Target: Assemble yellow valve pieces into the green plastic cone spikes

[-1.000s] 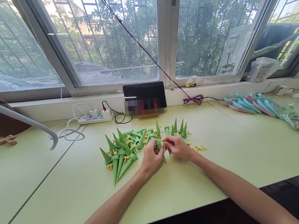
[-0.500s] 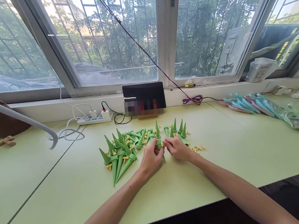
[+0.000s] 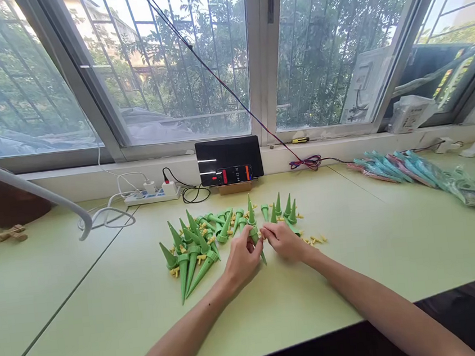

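My left hand (image 3: 241,258) is closed around a green plant watering spike (image 3: 254,232), whose thin tip points down toward the table. A small yellow valve (image 3: 261,235) shows at the side of the spike's collar. The fingertips of my right hand (image 3: 285,242) are pinched at that valve and partly hide it. To the left lies a heap of green spikes (image 3: 193,252), many with yellow valves on them. More green spikes (image 3: 278,204) stand just beyond my right hand. Loose yellow valves (image 3: 318,240) lie to the right of it.
A tablet (image 3: 229,153) with a phone (image 3: 235,175) in front leans by the window. A power strip (image 3: 152,195) with cables sits at the back left. Bagged teal and pink items (image 3: 406,167) lie at the right. A white curved arm (image 3: 30,191) crosses the left side.
The view has tilted up slightly, so the table sits lower in the picture. Both hands stay at the same spike and valve, with barely any movement.
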Available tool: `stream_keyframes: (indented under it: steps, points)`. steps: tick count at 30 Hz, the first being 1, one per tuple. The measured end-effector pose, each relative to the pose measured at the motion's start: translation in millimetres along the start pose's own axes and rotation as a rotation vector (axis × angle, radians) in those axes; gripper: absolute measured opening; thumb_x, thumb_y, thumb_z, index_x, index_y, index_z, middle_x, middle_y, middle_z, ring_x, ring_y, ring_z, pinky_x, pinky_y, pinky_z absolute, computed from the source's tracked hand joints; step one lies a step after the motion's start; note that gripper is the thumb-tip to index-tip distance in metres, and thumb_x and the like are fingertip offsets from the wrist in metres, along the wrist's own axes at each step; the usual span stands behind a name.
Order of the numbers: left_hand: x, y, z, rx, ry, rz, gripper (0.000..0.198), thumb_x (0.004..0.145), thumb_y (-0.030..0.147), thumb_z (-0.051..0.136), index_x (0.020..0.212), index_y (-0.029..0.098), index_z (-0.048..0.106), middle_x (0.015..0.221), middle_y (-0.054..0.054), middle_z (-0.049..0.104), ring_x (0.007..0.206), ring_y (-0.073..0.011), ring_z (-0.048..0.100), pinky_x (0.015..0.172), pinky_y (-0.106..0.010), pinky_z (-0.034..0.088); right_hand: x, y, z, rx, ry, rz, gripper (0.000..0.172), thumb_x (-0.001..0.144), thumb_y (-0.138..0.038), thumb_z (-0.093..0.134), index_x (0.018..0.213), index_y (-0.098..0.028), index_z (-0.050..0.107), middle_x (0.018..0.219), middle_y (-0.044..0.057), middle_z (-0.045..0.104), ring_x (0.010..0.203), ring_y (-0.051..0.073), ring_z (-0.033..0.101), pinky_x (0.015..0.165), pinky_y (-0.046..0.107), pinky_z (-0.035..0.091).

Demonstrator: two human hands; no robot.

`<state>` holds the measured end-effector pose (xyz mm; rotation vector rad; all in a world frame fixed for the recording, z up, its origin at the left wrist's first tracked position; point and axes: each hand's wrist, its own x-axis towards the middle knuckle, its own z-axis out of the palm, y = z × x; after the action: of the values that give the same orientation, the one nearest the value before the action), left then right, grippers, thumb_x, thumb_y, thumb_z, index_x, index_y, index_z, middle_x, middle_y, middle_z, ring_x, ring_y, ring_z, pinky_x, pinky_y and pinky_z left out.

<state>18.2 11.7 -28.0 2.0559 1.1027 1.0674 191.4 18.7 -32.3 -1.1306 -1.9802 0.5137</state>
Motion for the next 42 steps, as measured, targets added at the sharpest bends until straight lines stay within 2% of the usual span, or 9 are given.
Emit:
stream_keyframes:
  steps: [11,17,24,37,42]
  points:
    - [-0.5,0.0,-1.4,0.003,-0.010,0.027,0.017,0.091,0.035,0.054,0.095,0.020,0.049,0.057,0.007,0.047,0.050,-0.0108,0.045,0.051,-0.023,0.032,0.3,-3.2,-1.6,0.026,-0.010,0.005,0.039,0.103,-0.040,0.034,0.070,-0.021,0.043,0.062,-0.001,0.050,0.056,0.012,0.043,0.057,0.026,0.031]
    - [-1.0,1.2,-1.3,0.003,-0.008,0.030,0.015,0.091,0.034,0.053,0.094,0.020,0.049,0.056,0.008,0.045,0.050,-0.0105,0.043,0.051,-0.023,0.031,0.6,-4.8,-1.2,0.033,-0.006,-0.002,0.044,0.103,-0.044,0.032,0.066,-0.022,0.034,0.057,-0.004,0.039,0.052,0.011,0.033,0.054,0.027,0.026]
    - [-1.6,0.6,-0.2,0.011,-0.004,0.030,0.014,0.091,0.032,0.053,0.095,0.020,0.050,0.055,0.008,0.044,0.049,-0.0102,0.042,0.051,-0.023,0.031,0.5,-4.9,-0.7,0.052,-0.009,-0.008,0.048,0.104,-0.047,0.029,0.063,-0.022,0.031,0.055,-0.004,0.035,0.052,0.011,0.030,0.054,0.028,0.025]
    - [-1.4,1.2,-0.4,0.057,0.014,0.047,0.012,0.091,0.032,0.053,0.095,0.021,0.050,0.055,0.008,0.045,0.050,-0.0109,0.044,0.052,-0.023,0.031,-0.7,-13.1,-4.3,0.095,-0.042,0.058,0.050,0.105,-0.048,0.031,0.063,-0.022,0.040,0.051,-0.003,0.046,0.049,0.012,0.041,0.056,0.027,0.032]
    - [1.6,-0.7,-1.7,0.052,0.035,0.040,0.015,0.092,0.035,0.053,0.092,0.021,0.049,0.057,0.007,0.047,0.051,-0.0106,0.044,0.054,-0.023,0.033,-0.9,-15.0,-4.3,0.051,0.015,0.068,0.044,0.104,-0.043,0.036,0.067,-0.022,0.043,0.055,-0.003,0.051,0.051,0.012,0.043,0.057,0.026,0.034]
